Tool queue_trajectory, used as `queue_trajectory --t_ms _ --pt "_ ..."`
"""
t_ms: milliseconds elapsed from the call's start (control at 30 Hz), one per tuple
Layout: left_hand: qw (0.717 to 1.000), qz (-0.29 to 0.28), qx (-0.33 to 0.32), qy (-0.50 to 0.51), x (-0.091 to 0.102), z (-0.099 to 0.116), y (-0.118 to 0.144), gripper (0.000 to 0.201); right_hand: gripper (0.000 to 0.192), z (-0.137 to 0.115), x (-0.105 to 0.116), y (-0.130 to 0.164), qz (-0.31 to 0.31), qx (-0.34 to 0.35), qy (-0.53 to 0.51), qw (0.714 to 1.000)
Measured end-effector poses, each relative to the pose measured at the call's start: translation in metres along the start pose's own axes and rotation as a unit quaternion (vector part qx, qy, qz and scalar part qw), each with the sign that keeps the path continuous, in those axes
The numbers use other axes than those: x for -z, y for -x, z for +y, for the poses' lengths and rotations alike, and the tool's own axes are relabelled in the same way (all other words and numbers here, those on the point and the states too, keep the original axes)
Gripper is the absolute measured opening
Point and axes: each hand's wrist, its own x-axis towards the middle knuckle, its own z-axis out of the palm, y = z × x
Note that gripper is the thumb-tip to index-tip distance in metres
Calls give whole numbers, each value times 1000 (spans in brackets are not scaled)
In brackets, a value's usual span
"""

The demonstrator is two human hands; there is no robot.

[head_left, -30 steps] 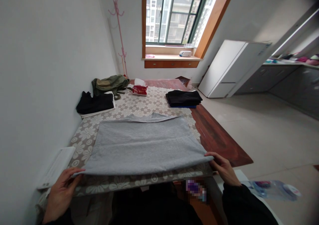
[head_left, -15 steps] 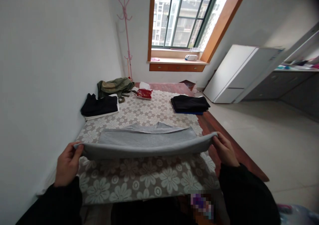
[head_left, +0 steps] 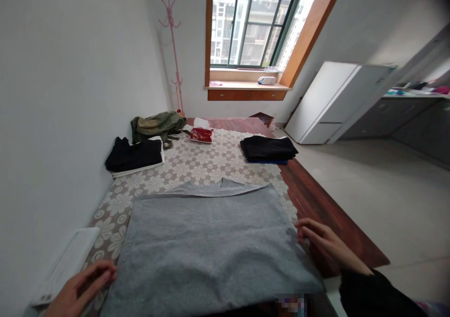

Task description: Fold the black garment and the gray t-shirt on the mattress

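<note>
Head view: a grey, soft-looking fabric garment (head_left: 211, 242) lies spread, a bit rumpled, on the taupe tablecloth w/ pale flower pattern (head_left: 197, 160), its near part running to the bottom of frame. L hand (head_left: 82, 286) is just beside its left edge, fingers loosely curled, nothing gripped. R hand (head_left: 325, 240) is at the right edge, fingers half bent, seemingly released; can't tell if fingertips touch cloth.

Handling (my guess): light, limp, thin, prob. not slippery, not fragile; creases easily & sags in the middle if lifted. Best hold = pinch both side edges or near corners, thumb vs. fingers, kept taut.

Labels: red-and-white soft tissue pack (head_left: 201, 135) has print, too small to read; faint marks on flat white plastic-looking panel (head_left: 66, 265), illegible. No brand readable on tall white fridge (head_left: 323, 104).
</note>
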Motion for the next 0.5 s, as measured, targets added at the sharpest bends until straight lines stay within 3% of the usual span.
queue_trajectory --t_ms 33,67,167,267,367,500 --pt "999 -53 7 -1 3 8 -19 59 47 -6 -3 -17 36 4 31 999" --pt "998 -54 4 -16 4 17 -40 57 51 -12 -7 -37 69 16 58 996" --pt "997 -28 -15 -69 -5 37 -104 66 62 -24 -16 -100 146 46 145 978" --pt "988 -1 -23 -153 -22 42 -151 62 44 -27 -24 -149 159 61 254 952" --pt "990 24 -14 -141 -31 33 -174 49 31 -24 -29 -173 162 83 292 939" --pt "995 46 -27 -89 -31 18 -181 46 28 -21 -30 -183 190 106 297 930"
